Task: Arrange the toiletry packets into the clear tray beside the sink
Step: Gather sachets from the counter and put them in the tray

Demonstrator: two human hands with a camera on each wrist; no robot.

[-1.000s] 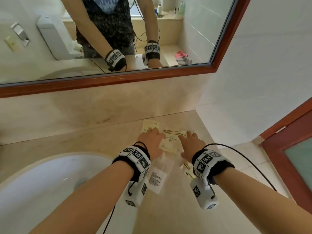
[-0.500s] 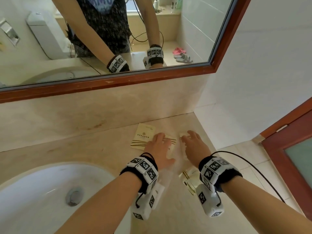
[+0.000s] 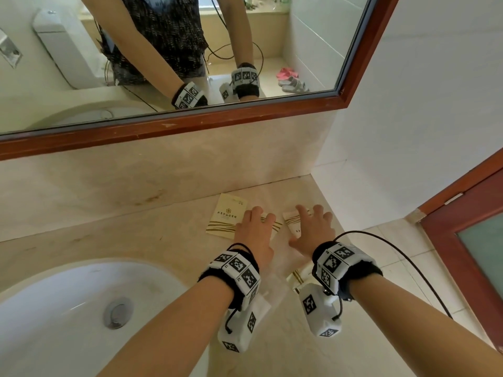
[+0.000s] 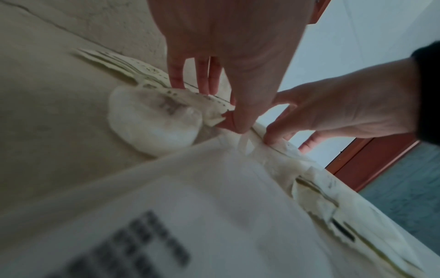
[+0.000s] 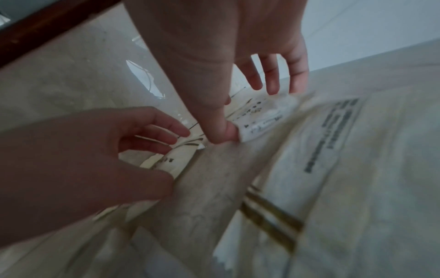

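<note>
Several cream toiletry packets with gold stripes lie on the counter right of the sink. One packet with a flower logo (image 3: pixel 228 212) lies uncovered at the left. My left hand (image 3: pixel 254 229) rests with straight fingers on a striped packet (image 3: pixel 273 227) beside it. My right hand (image 3: pixel 310 228) is spread, and its thumb (image 5: pixel 222 131) presses a white printed packet (image 5: pixel 259 120). A round white pouch (image 4: pixel 152 120) lies under the left fingers (image 4: pixel 176 75). Glints of the clear tray (image 5: pixel 145 79) show behind the hands; its outline is hard to make out.
The white sink basin (image 3: pixel 68 308) with its drain (image 3: pixel 118 312) is at the lower left. A wood-framed mirror (image 3: pixel 190 123) hangs over the beige backsplash. The counter ends at the right, with a red-brown door (image 3: pixel 468 240) and tiled floor beyond. More packets (image 3: pixel 298 276) lie under my wrists.
Both hands have slid away from me across the packets. The logo packet, partly covered by my left hand before, now lies bare. My right fingers have spread wider.
</note>
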